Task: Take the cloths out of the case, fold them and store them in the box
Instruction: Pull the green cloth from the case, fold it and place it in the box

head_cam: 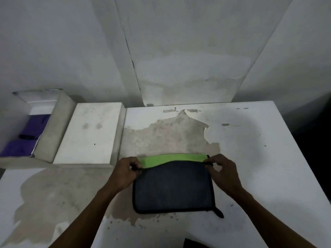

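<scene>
Work surface: white painted table [232, 140] with large worn patches where the coating has peeled, set against a stained white wall.
Cloth: dark grey rectangular microfibre cloth with black edging and a bright green underside [173, 187], lying flat near the front centre of the table. Its far edge is lifted, exposing a strip of green along the top. A short black loop tab sticks out at the near right corner.
Left hand [125, 173]: fingers pressed together, pinching the far left corner of the cloth at the black edging.
Right hand [223, 170]: thumb and fingers pinching the far right corner of the cloth.
Box: open white cardboard box [48, 122] at the far left, well apart from the cloth. Purple fabric lies inside with a small dark item on it; what that item is cannot be told.
Lid: flat white rectangular lid [91, 131], just beside the box on its right.
Near edge: dark object [195, 243] cut off by the frame; identity unclear.
</scene>
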